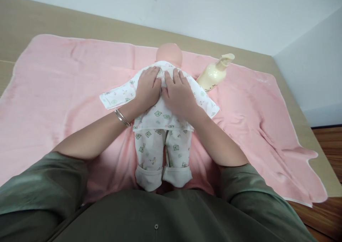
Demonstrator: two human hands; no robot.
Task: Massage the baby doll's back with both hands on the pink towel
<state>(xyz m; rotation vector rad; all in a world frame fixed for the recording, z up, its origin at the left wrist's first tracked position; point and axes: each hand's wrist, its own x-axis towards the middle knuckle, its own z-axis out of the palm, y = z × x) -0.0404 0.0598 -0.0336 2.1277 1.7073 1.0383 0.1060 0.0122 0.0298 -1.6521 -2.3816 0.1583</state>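
Note:
A baby doll [169,53] lies on a pink blanket, its bare head pointing away from me. It wears a white printed top [162,119] with the sleeves spread to both sides, and matching trousers [151,149] with turned-up cuffs. My left hand [148,87] rests flat on the upper left of the top, fingers stretched out. Beside it, my right hand [179,91] lies on the upper right of the top with its fingers spread. Both hands are near the doll's neck and hold nothing. The doll's hands and feet are hidden by the clothes.
A cream pump bottle [212,74] leans tilted just right of the doll's shoulder. The pink blanket [72,78] covers most of the wooden table [88,25], with folds at its right side. A white wall [200,14] stands behind the table.

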